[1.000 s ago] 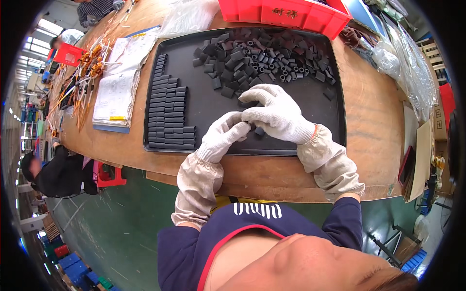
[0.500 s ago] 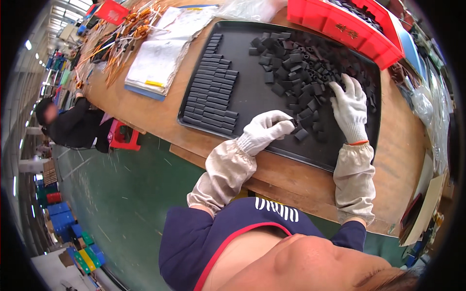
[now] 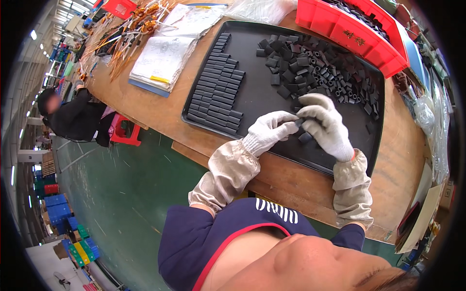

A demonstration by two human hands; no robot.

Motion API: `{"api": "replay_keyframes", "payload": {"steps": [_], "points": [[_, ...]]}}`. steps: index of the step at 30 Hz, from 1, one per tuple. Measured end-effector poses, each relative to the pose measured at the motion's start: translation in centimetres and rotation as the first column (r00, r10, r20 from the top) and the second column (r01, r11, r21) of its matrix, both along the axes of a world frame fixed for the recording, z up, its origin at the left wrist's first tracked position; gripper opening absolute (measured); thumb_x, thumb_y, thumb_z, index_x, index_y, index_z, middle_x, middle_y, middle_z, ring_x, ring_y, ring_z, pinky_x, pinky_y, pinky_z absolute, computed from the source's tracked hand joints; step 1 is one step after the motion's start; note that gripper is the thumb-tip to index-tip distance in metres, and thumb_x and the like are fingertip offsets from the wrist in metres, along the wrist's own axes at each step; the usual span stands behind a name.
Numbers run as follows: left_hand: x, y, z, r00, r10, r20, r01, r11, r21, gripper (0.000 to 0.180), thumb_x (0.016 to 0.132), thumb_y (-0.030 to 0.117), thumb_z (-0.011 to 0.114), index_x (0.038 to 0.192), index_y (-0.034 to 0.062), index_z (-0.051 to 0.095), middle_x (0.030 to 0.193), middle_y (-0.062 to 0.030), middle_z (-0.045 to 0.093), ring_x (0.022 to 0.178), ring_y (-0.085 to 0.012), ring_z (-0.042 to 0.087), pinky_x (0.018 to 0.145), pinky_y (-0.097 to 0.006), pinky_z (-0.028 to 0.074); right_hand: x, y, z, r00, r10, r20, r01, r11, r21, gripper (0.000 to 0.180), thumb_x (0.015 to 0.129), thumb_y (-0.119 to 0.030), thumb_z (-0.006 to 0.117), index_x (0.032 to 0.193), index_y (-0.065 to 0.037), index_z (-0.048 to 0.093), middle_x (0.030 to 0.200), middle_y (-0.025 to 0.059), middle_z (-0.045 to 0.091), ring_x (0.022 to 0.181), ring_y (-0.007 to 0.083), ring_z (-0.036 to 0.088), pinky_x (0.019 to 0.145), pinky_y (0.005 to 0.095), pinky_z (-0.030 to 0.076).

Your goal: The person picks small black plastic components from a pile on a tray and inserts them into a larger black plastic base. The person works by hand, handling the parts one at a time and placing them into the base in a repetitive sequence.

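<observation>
My white-gloved left hand (image 3: 273, 131) is closed in a pinch at the near side of a black tray (image 3: 257, 99). A short black tube piece (image 3: 299, 122) shows at its fingertips, partly covered. Right beside it, my gloved right hand (image 3: 326, 127) curls its fingers toward the same spot; whatever they grip is hidden. Beyond both hands lies a loose heap of short black tube pieces (image 3: 310, 68). On the tray's left side, similar black tubes (image 3: 216, 92) lie in neat rows, end to end.
A red bin (image 3: 349, 36) holding dark pieces stands at the far right. Papers on a blue clipboard (image 3: 162, 60) and a bundle of wired parts (image 3: 128, 36) lie to the left on the wooden table (image 3: 155, 114). Another person (image 3: 73, 116) sits far left near a red stool (image 3: 126, 133).
My right hand has come away from the heap, moving left and nearer to meet my left hand's fingertips. The left hand keeps its pinch and has hardly moved. The view has shifted slightly.
</observation>
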State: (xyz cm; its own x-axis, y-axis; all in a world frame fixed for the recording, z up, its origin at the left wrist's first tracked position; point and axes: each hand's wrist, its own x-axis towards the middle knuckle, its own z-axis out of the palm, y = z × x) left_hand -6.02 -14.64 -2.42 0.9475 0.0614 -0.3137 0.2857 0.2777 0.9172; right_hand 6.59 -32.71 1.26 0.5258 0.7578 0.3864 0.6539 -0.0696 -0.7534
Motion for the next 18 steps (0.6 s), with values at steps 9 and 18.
{"api": "replay_keyframes", "payload": {"steps": [9, 18], "points": [[-0.1, 0.1, 0.3, 1.000, -0.026, 0.007, 0.026, 1.000, -0.014, 0.036, 0.101, 0.026, 0.070, 0.127, 0.0014, 0.065, 0.108, -0.0040, 0.070, 0.093, -0.0093, 0.065, 0.083, -0.026, 0.055, 0.1, -0.7, -0.2, 0.985, 0.004, -0.174, 0.001, 1.000, 0.026, 0.030, 0.078, 0.002, 0.072, 0.107, -0.004, 0.071, 0.119, 0.0136, 0.066, 0.118, 0.0341, 0.061, 0.101, 0.0421, 0.050], [0.1, 0.0, 0.1, 0.999, 0.031, 0.039, -0.030, 0.999, -0.024, 0.039, 0.100, 0.030, 0.071, 0.127, 0.0024, 0.065, 0.105, -0.0033, 0.068, 0.095, -0.0093, 0.063, 0.085, -0.026, 0.054, -0.6, 0.2, -0.5, 0.905, -0.056, 0.421, 0.073, 0.997, -0.024, 0.036, 0.072, -0.003, 0.078, 0.107, -0.012, 0.073, 0.117, 0.0062, 0.069, 0.117, 0.0320, 0.062, 0.099, 0.0447, 0.050]]}}
